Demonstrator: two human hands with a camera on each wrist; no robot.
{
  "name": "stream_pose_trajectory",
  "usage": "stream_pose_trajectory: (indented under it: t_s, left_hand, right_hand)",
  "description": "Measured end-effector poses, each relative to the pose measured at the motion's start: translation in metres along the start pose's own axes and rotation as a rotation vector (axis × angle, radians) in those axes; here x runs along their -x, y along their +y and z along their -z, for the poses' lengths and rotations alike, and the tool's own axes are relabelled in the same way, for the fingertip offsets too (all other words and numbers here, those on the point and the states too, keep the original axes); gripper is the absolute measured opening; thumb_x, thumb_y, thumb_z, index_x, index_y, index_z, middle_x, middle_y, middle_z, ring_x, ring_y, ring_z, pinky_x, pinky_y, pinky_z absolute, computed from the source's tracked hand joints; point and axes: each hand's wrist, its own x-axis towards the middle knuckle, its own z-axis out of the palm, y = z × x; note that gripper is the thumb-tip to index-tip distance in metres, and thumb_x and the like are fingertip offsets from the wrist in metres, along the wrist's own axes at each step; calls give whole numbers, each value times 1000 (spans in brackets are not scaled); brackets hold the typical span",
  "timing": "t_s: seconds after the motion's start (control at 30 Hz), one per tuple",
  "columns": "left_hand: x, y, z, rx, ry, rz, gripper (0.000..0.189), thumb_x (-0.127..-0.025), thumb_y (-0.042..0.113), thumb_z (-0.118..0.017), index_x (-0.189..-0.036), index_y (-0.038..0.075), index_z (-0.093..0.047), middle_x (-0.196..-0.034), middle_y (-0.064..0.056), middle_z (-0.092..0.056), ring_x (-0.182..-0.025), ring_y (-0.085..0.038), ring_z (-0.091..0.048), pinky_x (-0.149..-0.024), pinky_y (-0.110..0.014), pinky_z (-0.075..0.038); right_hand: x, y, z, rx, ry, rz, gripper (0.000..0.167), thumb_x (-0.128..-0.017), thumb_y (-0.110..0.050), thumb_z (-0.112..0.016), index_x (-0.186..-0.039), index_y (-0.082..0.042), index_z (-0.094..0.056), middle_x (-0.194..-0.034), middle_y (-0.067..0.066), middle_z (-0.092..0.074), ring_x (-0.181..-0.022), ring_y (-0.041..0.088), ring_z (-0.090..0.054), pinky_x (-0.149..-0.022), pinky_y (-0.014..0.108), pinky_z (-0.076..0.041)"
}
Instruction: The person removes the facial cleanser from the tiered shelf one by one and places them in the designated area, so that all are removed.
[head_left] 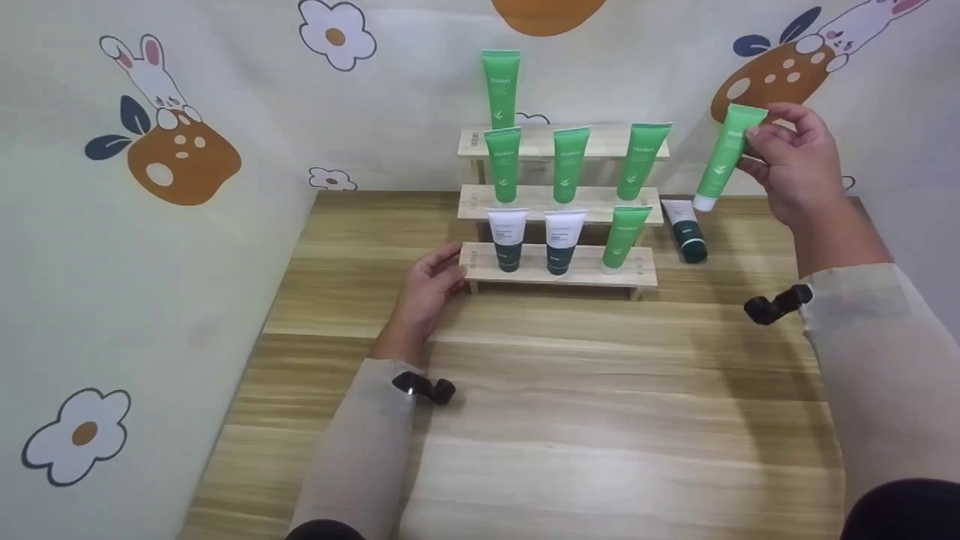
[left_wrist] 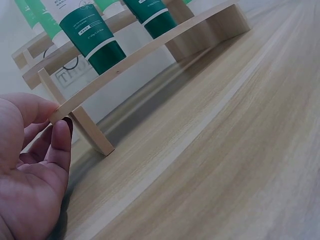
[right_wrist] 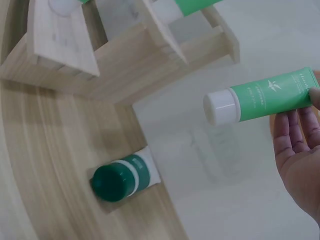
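My right hand (head_left: 802, 161) pinches a green squeeze tube (head_left: 729, 154) near its crimped end, held in the air right of the shelf with its white cap (right_wrist: 222, 108) pointing down. At the lower left, my left hand (head_left: 427, 289) grips the end of the bottom step of a three-step wooden display shelf (head_left: 555, 281); thumb and fingers (left_wrist: 61, 142) meet at that corner. The top step carries one green tube (head_left: 501, 86) at its left. Three green tubes stand along the middle step. On the bottom step stand two white-and-dark-green tubes (head_left: 508, 240) and a green tube (head_left: 626, 236).
Another white-and-dark-green tube (head_left: 686, 232) lies on the wood-grain table (head_left: 562, 405), right of the shelf. Behind it hangs a pale backdrop (head_left: 405, 112) with rabbit and flower prints. Black wrist cameras (head_left: 778, 304) stick out from both sleeves.
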Motion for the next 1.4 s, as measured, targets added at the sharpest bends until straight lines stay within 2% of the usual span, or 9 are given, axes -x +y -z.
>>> stream_pose_trajectory:
  t_s: [0.4, 0.73, 0.97, 1.03, 1.1, 1.23, 1.3, 1.4]
  left_hand:
    - [4, 4, -2, -3, 6, -4, 49, -100, -4, -66, -148, 2, -60, -150, -18, -62, -118, -17, -66, -89, -22, -60]
    - [3, 1, -2, -4, 0, -16, 50, -99, -5, -66, -148, 1, -59, -152, -17, -61, -123, -20, -64, -90, -21, -60]
    - [3, 3, 0, -4, -2, 10, 51, -100, -3, -67, -149, 3, -59, -152, -14, -61, -112, -15, -66, -89, -21, -60]
    - [3, 4, 0, -4, 2, 17, 50, -100, -2, -67, -149, 4, -60, -150, -13, -61, -108, -14, -66, -88, -21, -60]
    - [3, 4, 0, -2, 2, 18, 50, -100, -2, -67, -149, 4, -60, -150, -13, -61, -108, -14, -67, -88, -22, -60]
    - [2, 3, 0, 4, 0, 18, 51, -99, -3, -67, -149, 4, -60, -150, -13, -61, -107, -14, -67, -89, -22, -60]
    - [2, 3, 0, 4, 1, 19, 51, -99, -3, -67, -149, 4, -60, -151, -13, -61, -108, -14, -67, -89, -22, -60]
    - [2, 4, 0, 2, 4, 24, 50, -100, -3, -67, -149, 5, -60, -151, -13, -62, -109, -14, -67, -89, -22, -60]
  right_hand:
    - [-2, 34, 43, 65, 51, -101, 57, -94, -14, -83, -144, -19, -55, -124, 2, -73, -107, 17, -73, -84, 25, -65]
    - [-7, 55, 69, 212, 112, -237, 68, -98, -24, -79, -159, -25, -49, -137, -2, -60, -126, 16, -60, -85, 21, -62]
    - [-10, 63, 72, 194, 136, -271, 66, -98, -17, -78, -158, -21, -49, -118, -4, -68, -107, 11, -65, -83, 22, -61]
    - [-12, 65, 72, 207, 135, -287, 68, -99, -17, -77, -160, -21, -47, -120, -4, -67, -110, 12, -63, -89, 23, -60]
    - [-15, 66, 74, 240, 137, -314, 69, -100, -21, -76, -161, -25, -46, -128, -5, -62, -120, 13, -58, -103, 27, -57]
    - [-21, 68, 77, 295, 153, -373, 69, -101, -27, -75, -162, -31, -44, -142, -6, -53, -139, 16, -48, -129, 37, -40]
    - [-23, 70, 79, 319, 166, -399, 70, -100, -29, -76, -162, -32, -44, -150, -6, -52, -145, 16, -45, -132, 39, -35]
    - [-25, 74, 81, 361, 179, -432, 71, -100, -30, -76, -163, -32, -43, -160, -6, -47, -147, 16, -45, -132, 37, -34]
